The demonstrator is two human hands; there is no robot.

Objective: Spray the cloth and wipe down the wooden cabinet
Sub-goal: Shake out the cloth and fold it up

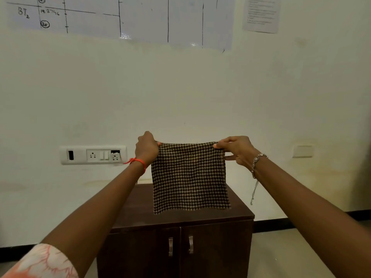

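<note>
A brown-and-tan checked cloth [189,177] hangs spread flat in the air above the dark wooden cabinet [216,233]. My left hand [146,148] pinches its top left corner, and my right hand [237,150] pinches its top right corner. The cloth's lower edge hangs just over the cabinet top and hides part of it. The cabinet has two doors with metal handles [180,245] and stands against the wall. No spray bottle is in view.
A white switch and socket panel [93,155] is set in the wall left of my left hand. Large paper charts [140,19] hang high on the wall. A black skirting strip [291,221] runs along the floor to the right of the cabinet.
</note>
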